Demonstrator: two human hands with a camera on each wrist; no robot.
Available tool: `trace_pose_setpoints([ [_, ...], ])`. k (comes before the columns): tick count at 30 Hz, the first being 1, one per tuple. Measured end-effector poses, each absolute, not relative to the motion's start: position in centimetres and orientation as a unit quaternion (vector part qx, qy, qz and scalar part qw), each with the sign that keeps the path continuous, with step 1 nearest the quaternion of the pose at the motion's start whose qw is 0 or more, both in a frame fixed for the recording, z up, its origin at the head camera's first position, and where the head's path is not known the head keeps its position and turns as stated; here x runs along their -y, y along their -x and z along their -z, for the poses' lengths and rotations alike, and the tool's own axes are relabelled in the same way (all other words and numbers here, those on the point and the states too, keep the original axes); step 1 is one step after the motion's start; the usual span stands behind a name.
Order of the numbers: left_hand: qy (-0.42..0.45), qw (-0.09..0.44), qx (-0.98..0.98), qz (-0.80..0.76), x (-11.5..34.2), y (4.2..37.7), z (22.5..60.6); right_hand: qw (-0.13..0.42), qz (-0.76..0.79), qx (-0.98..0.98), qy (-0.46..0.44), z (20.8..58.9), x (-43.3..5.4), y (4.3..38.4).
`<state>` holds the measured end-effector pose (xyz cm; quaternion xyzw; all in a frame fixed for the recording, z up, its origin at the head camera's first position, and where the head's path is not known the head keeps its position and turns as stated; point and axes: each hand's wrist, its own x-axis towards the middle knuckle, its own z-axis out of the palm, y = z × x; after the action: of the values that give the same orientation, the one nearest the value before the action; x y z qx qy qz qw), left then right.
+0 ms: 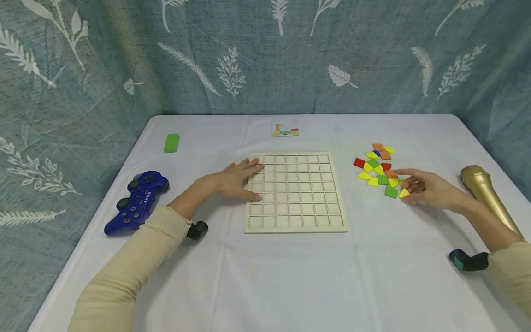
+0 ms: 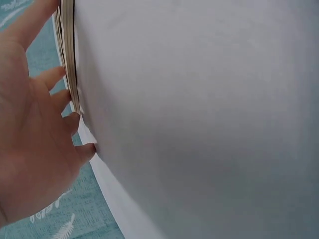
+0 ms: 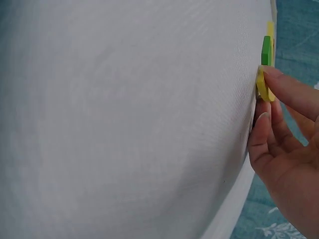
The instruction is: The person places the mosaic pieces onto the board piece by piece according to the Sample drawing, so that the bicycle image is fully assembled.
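A pale wooden grid board (image 1: 295, 192) lies flat on the white table. My left hand (image 1: 235, 180) rests at its left edge, fingers spread and fingertips touching the frame; in the left wrist view the same hand (image 2: 40, 129) meets the board's edge (image 2: 70, 55). On the right, my right hand (image 1: 435, 189) pinches a yellow tile (image 1: 404, 193) with thumb and fingers; the right wrist view shows the yellow tile (image 3: 264, 85) tilted up at the fingertips. Beside it lies a loose cluster of flat tiles, including a green tile (image 1: 391, 192), a red tile (image 1: 359, 162) and an orange tile (image 1: 379, 147).
A small pattern card (image 1: 285, 128) lies behind the board. At the back left is a green block (image 1: 171, 143). A blue game controller (image 1: 137, 203) lies by the left forearm, and a gold microphone (image 1: 491, 196) by the right wrist. Patterned curtains surround the table.
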<state>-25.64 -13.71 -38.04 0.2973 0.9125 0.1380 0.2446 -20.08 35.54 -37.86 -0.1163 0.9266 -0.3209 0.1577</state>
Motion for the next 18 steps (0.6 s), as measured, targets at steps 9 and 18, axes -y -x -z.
trace_pose_setpoints([
  [9,-0.296,0.244,-0.913,-0.135,13.1,25.6,38.1,0.149,0.313,-0.933,0.092,37.6,-35.6,20.5],
  [18,-0.3,0.245,-0.913,-0.123,12.7,25.7,38.0,0.168,0.351,-0.919,0.057,36.9,-34.6,21.5],
])
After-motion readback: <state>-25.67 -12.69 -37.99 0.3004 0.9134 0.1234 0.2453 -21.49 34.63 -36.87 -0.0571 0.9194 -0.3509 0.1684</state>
